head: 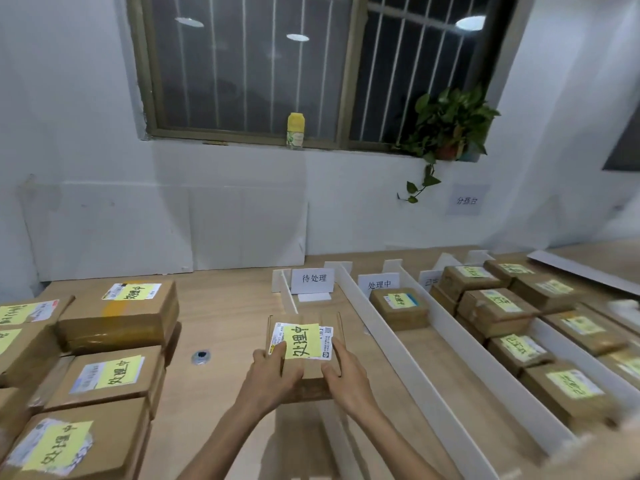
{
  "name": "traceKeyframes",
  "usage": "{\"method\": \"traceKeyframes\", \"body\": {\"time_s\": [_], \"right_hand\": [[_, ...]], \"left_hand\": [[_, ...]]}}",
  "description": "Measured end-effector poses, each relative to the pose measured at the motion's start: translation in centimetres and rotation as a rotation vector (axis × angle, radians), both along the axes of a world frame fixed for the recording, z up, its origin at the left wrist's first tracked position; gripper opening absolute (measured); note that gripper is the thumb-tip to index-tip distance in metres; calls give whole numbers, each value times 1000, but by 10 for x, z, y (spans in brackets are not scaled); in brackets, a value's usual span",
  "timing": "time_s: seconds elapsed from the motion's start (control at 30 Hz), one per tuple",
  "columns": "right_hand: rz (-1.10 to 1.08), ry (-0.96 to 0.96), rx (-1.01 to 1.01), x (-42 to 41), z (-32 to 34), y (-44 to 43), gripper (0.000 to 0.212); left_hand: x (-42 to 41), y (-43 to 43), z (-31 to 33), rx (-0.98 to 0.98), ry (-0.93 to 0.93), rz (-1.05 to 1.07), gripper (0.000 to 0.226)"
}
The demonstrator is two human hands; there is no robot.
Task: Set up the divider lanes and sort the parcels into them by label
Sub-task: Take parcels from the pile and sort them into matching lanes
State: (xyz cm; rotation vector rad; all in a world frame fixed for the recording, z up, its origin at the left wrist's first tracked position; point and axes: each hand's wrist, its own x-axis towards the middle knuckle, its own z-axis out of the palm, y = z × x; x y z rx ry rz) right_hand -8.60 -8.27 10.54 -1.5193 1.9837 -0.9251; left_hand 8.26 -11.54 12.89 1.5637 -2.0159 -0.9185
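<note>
Head view: left hand (273,372) and right hand (341,370), close together, each clamp a side of one yellow-noted parcel (311,370) over the table (225,323), in front of the leftmost sign card (312,279), white divider (391,344) just right.

- Even, fairly bright indoor light from above; round lamp reflections (189,22) glare on the dark window (249,81).
- Soft, faint shadows lie on the tabletop (225,317).
- Wide-angle bending shows at the edges; the right-hand parcels (573,384) smear with blur.
</note>
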Motion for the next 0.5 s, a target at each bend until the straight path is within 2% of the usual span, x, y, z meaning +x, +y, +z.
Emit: {"method": "traceKeyframes", "body": {"time_s": [0.23, 0.5], "right_hand": [[-69, -19, -13, -103, -1, 11, 56], [-111, -65, 9, -230, -18, -34, 57]], "left_hand": [[-106, -10, -5, -24, 2, -77, 53], [-230, -57, -23, -19, 45, -100, 59]]}}
